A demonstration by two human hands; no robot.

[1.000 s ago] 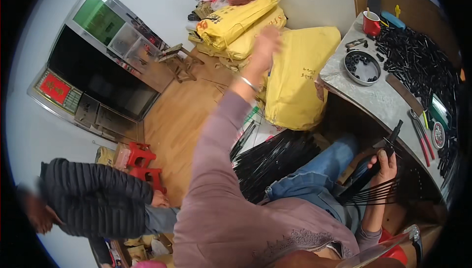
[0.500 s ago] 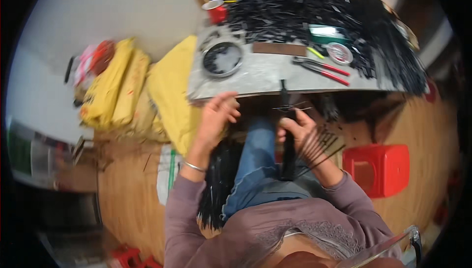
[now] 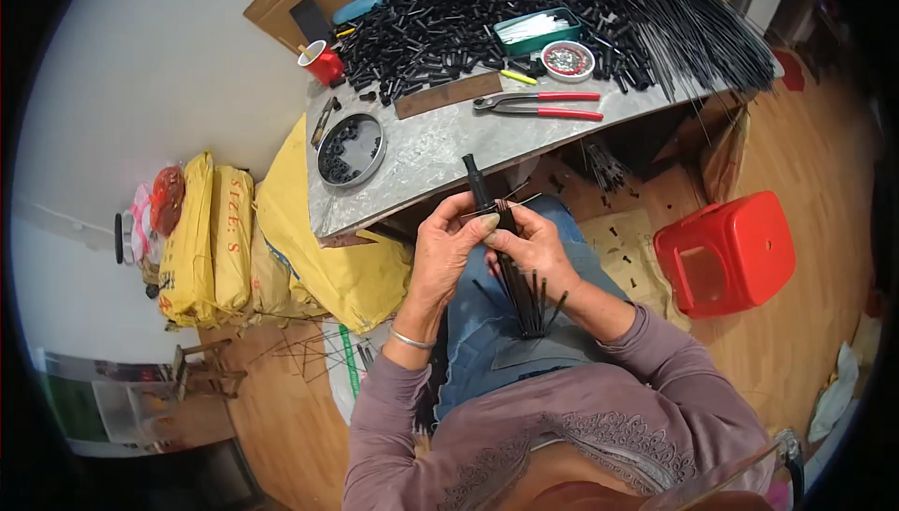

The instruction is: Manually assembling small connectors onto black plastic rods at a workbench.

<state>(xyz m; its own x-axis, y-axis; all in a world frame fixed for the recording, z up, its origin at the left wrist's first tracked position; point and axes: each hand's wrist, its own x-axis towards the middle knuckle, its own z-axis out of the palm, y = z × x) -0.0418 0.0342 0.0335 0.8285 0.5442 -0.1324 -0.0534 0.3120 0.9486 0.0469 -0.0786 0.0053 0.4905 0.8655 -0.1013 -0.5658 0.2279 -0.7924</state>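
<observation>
A grey worktop (image 3: 421, 169) curves across the upper part of our view, with a wood-toned floor (image 3: 272, 417) below it and yellow sacks (image 3: 192, 244) stacked by the wall on the left. Along the back of the worktop we see a wide heap of short black tubes (image 3: 435, 19), and to its right a fanned bundle of long thin black rods (image 3: 693, 29). In front of the heap stand a green tray (image 3: 573, 26) of white strips and, just beside it, a small round tub (image 3: 567, 61) of shiny bits. Nearer to us lie red-handled pincers (image 3: 538, 106), a flat brown bar (image 3: 448, 95) and a round tin (image 3: 376, 168) with small black rings inside; a red mug (image 3: 325, 66) stands farther back.

Before the worktop's front edge, above our lap, is a black ribbed shaft (image 3: 517, 288), tilted with its narrow tip up and toward the left. Our left hand (image 3: 445, 249) pinches it near the collar, thumb pressed against it. Our right hand (image 3: 536, 256) is clamped on it just below, the two hands touching or nearly so; the fingers overlap too closely for us to be sure. Thin ribs splay out beneath the right hand.
</observation>
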